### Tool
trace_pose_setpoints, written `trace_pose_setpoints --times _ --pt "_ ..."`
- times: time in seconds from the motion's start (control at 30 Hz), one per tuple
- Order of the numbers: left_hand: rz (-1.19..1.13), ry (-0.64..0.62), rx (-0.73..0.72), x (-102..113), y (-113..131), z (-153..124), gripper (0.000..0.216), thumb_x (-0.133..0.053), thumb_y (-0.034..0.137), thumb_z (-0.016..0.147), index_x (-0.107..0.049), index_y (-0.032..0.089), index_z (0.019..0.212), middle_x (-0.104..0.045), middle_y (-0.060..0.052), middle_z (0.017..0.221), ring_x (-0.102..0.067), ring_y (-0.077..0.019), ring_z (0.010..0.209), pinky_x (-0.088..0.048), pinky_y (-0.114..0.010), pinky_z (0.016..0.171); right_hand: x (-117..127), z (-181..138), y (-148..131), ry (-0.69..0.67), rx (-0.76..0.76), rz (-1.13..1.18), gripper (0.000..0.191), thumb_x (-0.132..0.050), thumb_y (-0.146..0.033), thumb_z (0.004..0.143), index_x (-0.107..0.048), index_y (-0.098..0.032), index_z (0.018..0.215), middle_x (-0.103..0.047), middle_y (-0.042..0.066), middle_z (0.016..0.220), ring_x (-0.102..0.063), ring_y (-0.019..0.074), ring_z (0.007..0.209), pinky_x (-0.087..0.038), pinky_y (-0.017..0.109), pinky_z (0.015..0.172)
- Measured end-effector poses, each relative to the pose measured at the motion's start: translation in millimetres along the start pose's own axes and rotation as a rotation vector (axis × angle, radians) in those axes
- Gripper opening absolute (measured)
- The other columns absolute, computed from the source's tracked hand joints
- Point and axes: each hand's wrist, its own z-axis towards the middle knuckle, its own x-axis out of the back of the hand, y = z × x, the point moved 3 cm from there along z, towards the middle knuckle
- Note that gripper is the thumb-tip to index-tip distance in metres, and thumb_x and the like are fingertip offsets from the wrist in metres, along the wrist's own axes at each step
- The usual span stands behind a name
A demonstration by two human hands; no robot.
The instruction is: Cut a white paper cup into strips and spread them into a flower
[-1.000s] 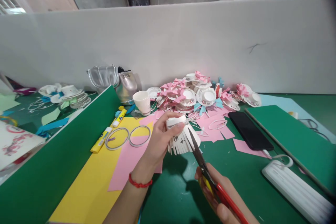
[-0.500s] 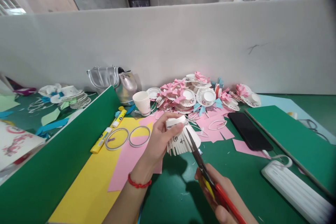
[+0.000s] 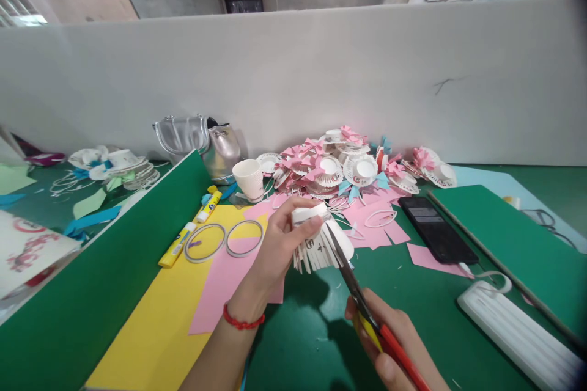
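Note:
Between the thumb and fingers of my left hand is a white paper cup, its wall partly slit into a fringe of narrow strips with dark printed characters. A red cord bracelet circles that wrist. My right hand grips the red and yellow handles of a pair of scissors. The blades point up and to the left and lie against the cup's wall, right of the cut strips. Whether the blades are fully closed is hard to make out.
Behind my hands lies a pile of fringed paper cups with pink bows. A whole paper cup, glue sticks and tape rings are to the left, beside a green divider. A phone and white power strip lie right.
The scissors and my right hand have shifted slightly right and down. The cup has turned a little in my left hand, with its strips more spread. The phone's screen has lit up.

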Motion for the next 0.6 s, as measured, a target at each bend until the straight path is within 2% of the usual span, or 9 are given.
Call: trace_pose_setpoints --times 0.2,0.3,0.43,0.6 --pt "-0.008 0.000 0.020 0.2 1.5 -0.9 0.021 -0.076 0.033 0.064 -0.066 0.023 0.080 -0.063 0.000 0.100 -0.058 -0.0132 0.074 -0.046 -0.024 0.062 0.0 0.8 -1.6 0.003 0.023 0.010 0.067 -0.037 -0.083 0.068 -0.052 -0.021 0.089 -0.026 -0.009 0.047 -0.022 0.0114 0.044 -0.016 0.026 0.045" --pt "0.006 -0.014 0.020 -1.1 0.8 -0.9 0.020 -0.076 0.033 0.065 -0.067 0.024 0.080 -0.063 0.000 0.099 -0.057 -0.0130 0.075 -0.046 -0.024 0.063 -0.5 1.7 -0.6 0.002 0.026 0.015 0.068 -0.038 -0.083 0.067 -0.053 -0.021 0.092 -0.029 -0.008 0.050 -0.021 0.0105 0.044 -0.015 0.025 0.043" --pt "0.018 -0.019 0.026 -2.2 -0.4 -1.4 0.021 -0.076 0.034 0.065 -0.067 0.025 0.081 -0.063 -0.001 0.099 -0.057 -0.0137 0.076 -0.045 -0.025 0.064 2.8 -0.5 -2.8 0.056 0.060 -0.035 0.067 -0.034 -0.082 0.069 -0.054 -0.022 0.091 -0.034 -0.005 0.053 -0.028 0.0128 0.046 -0.023 0.025 0.043" --pt "0.041 -0.009 0.022 -1.3 -0.7 -1.5 0.022 -0.076 0.034 0.065 -0.068 0.025 0.082 -0.063 -0.002 0.103 -0.057 -0.0162 0.082 -0.046 -0.026 0.068 3.3 -4.4 -6.4 0.049 0.044 -0.025 0.062 -0.034 -0.077 0.075 -0.054 -0.023 0.096 -0.031 -0.006 0.050 -0.033 0.0147 0.045 -0.027 0.026 0.045"
